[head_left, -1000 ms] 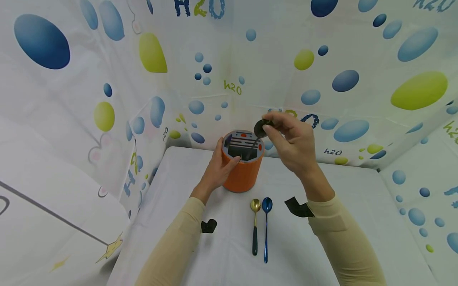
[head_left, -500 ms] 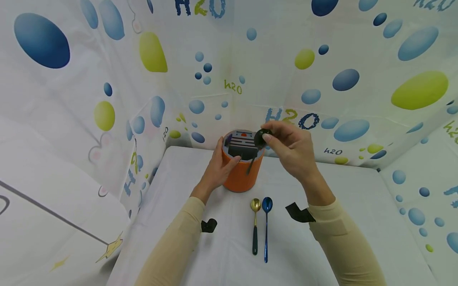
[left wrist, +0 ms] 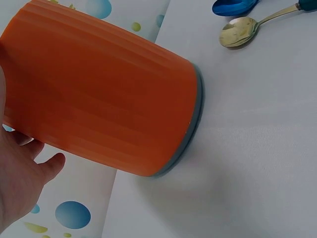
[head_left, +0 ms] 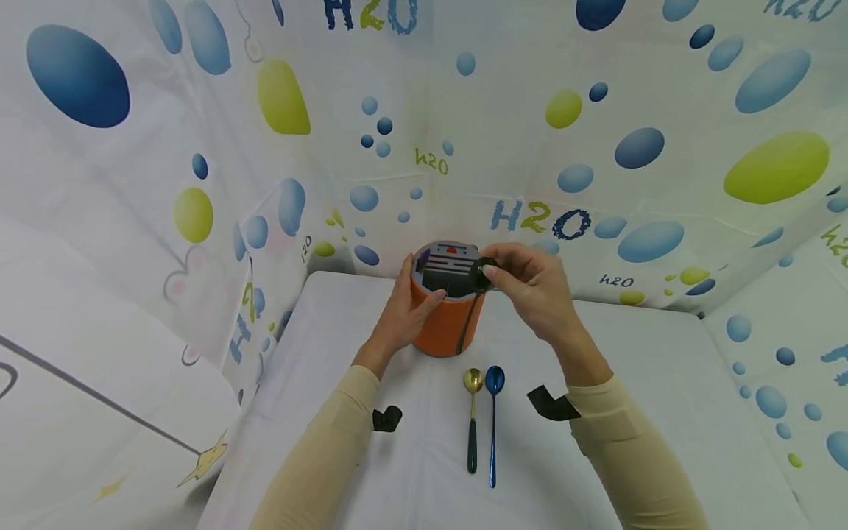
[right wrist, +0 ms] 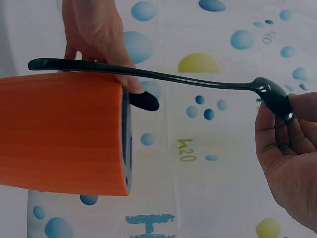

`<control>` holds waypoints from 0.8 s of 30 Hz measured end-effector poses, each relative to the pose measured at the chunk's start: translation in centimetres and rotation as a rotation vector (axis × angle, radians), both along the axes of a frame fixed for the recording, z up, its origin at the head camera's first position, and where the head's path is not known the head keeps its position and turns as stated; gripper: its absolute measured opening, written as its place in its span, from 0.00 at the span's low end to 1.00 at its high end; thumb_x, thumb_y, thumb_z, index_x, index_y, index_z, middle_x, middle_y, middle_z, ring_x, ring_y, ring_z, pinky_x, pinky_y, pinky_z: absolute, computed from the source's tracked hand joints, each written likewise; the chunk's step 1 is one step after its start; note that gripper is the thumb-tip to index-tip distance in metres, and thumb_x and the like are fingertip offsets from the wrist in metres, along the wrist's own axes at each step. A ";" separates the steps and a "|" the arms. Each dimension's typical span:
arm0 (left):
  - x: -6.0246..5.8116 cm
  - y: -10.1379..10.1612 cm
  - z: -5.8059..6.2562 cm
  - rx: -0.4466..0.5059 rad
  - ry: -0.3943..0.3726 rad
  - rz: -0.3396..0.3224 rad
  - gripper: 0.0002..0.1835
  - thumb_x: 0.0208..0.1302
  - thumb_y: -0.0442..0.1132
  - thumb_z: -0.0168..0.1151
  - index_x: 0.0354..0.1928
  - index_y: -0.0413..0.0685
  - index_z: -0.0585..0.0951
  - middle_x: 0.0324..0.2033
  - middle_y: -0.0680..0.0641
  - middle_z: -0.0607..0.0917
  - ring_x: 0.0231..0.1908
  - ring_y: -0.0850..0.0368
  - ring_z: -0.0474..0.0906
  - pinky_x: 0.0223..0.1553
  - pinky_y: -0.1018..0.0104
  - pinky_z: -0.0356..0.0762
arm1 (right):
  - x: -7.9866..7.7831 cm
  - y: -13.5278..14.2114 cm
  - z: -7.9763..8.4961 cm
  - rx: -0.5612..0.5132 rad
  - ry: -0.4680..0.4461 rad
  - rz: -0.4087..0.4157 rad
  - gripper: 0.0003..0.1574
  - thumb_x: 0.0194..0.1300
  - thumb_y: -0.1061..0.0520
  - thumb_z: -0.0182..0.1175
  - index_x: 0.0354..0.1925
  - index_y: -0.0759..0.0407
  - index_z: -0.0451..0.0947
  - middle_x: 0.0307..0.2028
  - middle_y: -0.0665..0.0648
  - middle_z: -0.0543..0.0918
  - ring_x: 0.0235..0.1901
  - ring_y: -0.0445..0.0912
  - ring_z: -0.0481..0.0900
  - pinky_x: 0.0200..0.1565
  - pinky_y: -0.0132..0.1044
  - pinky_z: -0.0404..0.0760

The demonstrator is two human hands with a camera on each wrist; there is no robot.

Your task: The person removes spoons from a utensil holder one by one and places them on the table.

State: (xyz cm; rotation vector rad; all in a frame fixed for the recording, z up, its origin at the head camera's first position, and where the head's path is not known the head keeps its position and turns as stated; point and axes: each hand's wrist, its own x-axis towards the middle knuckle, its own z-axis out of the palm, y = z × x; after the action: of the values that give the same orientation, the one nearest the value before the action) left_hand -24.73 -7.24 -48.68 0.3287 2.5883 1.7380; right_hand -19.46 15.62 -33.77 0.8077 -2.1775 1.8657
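My left hand point(head_left: 401, 312) grips an orange utensil holder point(head_left: 439, 330) from its left side, thumb over the top rim. The holder stands upright; its grey top has dark slots and red marks. My right hand point(head_left: 538, 297) pinches a dark glossy spoon point(right wrist: 198, 81) by its bowl, right of the rim. The spoon's handle points down across the outside of the holder's wall. In the right wrist view, a dark rounded tip point(right wrist: 144, 101) sticks out of the holder's top by my left thumb; its kind is unclear. The left wrist view shows the holder's wall and grey base.
Nearer me on the white-covered table point(head_left: 583, 464) lie a gold spoon point(head_left: 473, 381) with a dark green handle and a blue spoon point(head_left: 494, 380), side by side. Behind the table hangs a white cloth point(head_left: 503, 132) with blue and green spots. Black strips hang at both sleeves.
My right hand has moved down with the spoon. Its handle, earlier over the holder's top, now lies in front of the orange wall. My left hand and the holder have stayed put.
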 end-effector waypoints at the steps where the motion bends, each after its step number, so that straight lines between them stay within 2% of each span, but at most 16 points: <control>1: 0.0 0.0 0.0 0.000 0.001 0.001 0.54 0.70 0.71 0.57 0.84 0.67 0.37 0.84 0.54 0.47 0.83 0.49 0.46 0.80 0.37 0.47 | 0.0 0.0 -0.2 0.003 -0.013 -0.003 0.12 0.71 0.72 0.59 0.51 0.75 0.81 0.39 0.65 0.85 0.37 0.46 0.84 0.47 0.32 0.88; 12: 0.1 -0.1 0.1 -0.003 -0.003 0.002 0.54 0.69 0.72 0.56 0.84 0.67 0.37 0.84 0.53 0.48 0.83 0.47 0.47 0.79 0.36 0.48 | -0.2 0.2 -1.5 0.043 -0.056 -0.005 0.11 0.73 0.71 0.59 0.51 0.74 0.82 0.40 0.70 0.84 0.38 0.46 0.84 0.49 0.31 0.87; 18: 0.0 -0.1 0.1 0.011 0.009 0.003 0.55 0.70 0.70 0.57 0.85 0.63 0.38 0.84 0.52 0.48 0.82 0.46 0.48 0.79 0.35 0.48 | 0.1 0.6 -2.1 0.077 -0.118 0.004 0.12 0.73 0.70 0.59 0.52 0.74 0.81 0.42 0.71 0.84 0.37 0.47 0.84 0.49 0.30 0.87; 24: 0.1 0.0 0.1 0.002 0.015 0.004 0.53 0.70 0.71 0.57 0.84 0.69 0.38 0.83 0.52 0.50 0.82 0.47 0.49 0.79 0.37 0.49 | 0.1 1.1 -3.7 0.110 -0.198 -0.016 0.11 0.73 0.69 0.59 0.51 0.73 0.82 0.39 0.70 0.84 0.36 0.47 0.84 0.48 0.30 0.87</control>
State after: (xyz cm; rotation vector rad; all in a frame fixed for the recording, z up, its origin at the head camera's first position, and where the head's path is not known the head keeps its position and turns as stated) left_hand -24.61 -7.20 -48.59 0.3383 2.6000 1.7463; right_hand -19.33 16.74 -37.43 0.6467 -2.4155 1.9056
